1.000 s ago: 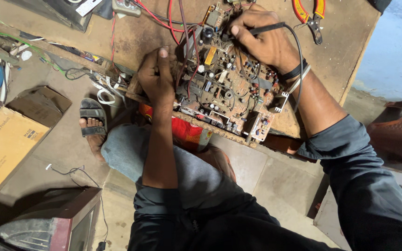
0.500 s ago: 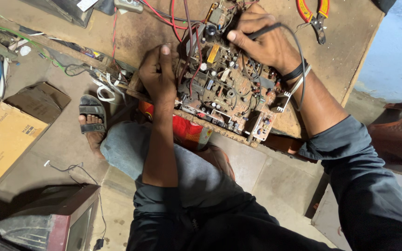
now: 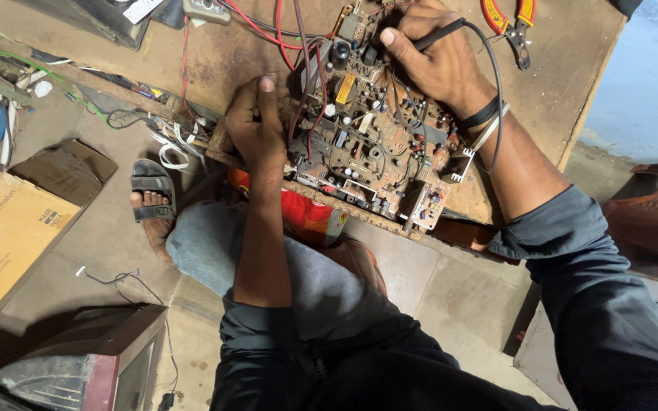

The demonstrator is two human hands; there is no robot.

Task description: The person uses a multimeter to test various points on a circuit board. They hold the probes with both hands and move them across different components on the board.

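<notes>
Circuit board (image 3: 378, 144): lies flat on the counter (image 3: 573, 84), long axis running from 11 o'clock to 5 o'clock, near edge overhanging toward the lap.
Right hand (image 3: 439, 61): at the board's 12 o'clock end, fingers (image 3: 388, 36) closed around a black probe (image 3: 442, 34), tip aimed toward 8 o'clock at the components; the nearer hand to the work point.
Left hand (image 3: 257, 125): at the board's 9 o'clock edge, fingers curled over the rim, steadying it.
Pliers (image 3: 513, 21): at 1 o'clock, well apart.
</notes>
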